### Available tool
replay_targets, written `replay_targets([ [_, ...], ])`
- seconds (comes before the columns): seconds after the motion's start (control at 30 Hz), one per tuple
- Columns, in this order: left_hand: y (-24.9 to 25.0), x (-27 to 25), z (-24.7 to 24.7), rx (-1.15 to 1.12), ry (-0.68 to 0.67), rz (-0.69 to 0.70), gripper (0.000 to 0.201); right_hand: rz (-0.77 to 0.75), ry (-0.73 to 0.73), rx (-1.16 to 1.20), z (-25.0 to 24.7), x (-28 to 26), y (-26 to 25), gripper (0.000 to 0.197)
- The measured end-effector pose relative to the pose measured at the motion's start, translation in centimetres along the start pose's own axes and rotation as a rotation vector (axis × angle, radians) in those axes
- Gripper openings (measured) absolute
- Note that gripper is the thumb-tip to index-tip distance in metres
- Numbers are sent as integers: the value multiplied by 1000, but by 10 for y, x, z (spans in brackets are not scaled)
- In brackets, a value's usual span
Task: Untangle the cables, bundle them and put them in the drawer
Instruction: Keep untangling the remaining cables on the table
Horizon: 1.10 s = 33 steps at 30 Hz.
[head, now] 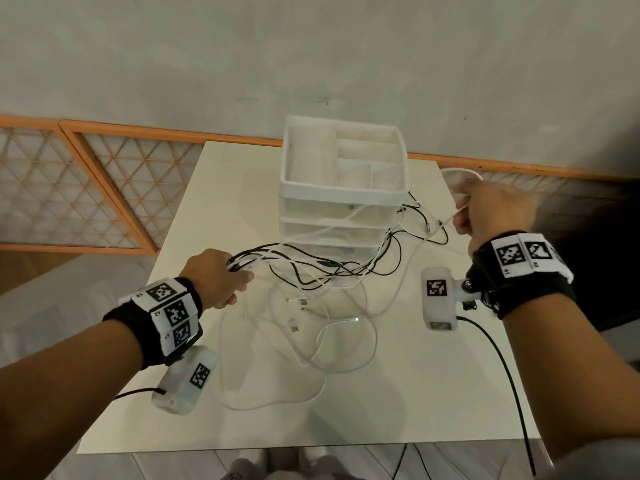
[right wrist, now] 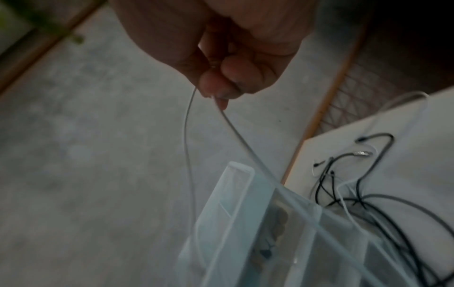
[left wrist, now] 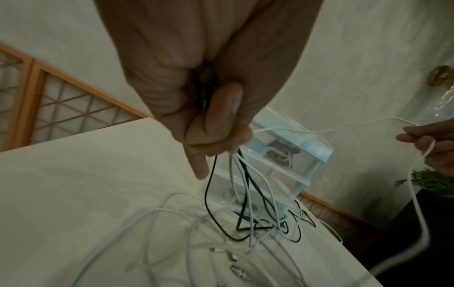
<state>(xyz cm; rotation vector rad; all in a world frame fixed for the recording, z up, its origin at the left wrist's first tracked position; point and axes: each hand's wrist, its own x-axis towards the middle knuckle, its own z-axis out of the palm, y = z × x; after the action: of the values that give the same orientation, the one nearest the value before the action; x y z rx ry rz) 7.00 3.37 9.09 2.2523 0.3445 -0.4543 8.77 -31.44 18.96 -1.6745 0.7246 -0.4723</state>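
A tangle of black and white cables (head: 325,278) lies on the white table (head: 415,393) in front of a white drawer unit (head: 343,202) whose drawers look closed. My left hand (head: 221,275) grips a bunch of black and white cables (left wrist: 236,174) at the unit's left, lifted off the table. My right hand (head: 491,209), raised at the unit's right, pinches a single white cable (right wrist: 236,132) that loops above the hand and runs taut across the unit toward the left hand. Loose white cable loops and plugs (head: 301,306) rest on the table between my arms.
The drawer unit's top is an open tray with dividers (head: 363,157). A lattice screen with an orange frame (head: 86,188) stands behind the table on the left. Green leaves (left wrist: 427,182) show at the right. The table's front edge is near my body.
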Motion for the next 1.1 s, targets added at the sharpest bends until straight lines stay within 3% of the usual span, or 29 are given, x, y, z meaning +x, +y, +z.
replay_targets([
  [0.07,-4,1,2,-61,-19,-33,21,114,-52,108,-7,3,0,25],
  [0.13,2,-1,7,-230,-37,-22,20,132,-146,189,-7,-3,1,24],
  [0.27,53,-17,19,-605,-130,121,21,36,-434,308,14,-43,0,24],
  [0.37,95,-34,37,-709,-248,207,14,-22,-524,386,32,-70,-11,25],
  [0.53,99,-41,66,-569,-329,266,20,-57,-349,519,32,-55,-36,20],
  [0.7,54,-26,59,-400,-276,145,16,45,-172,623,15,-1,-38,19],
  [0.9,39,-19,43,-415,-277,83,19,103,-138,652,21,37,-29,21],
  [1.03,41,-21,37,-426,-304,82,19,61,-135,553,23,45,-22,30],
  [1.1,44,-23,34,-437,-308,91,20,-6,-139,162,21,47,-7,37],
])
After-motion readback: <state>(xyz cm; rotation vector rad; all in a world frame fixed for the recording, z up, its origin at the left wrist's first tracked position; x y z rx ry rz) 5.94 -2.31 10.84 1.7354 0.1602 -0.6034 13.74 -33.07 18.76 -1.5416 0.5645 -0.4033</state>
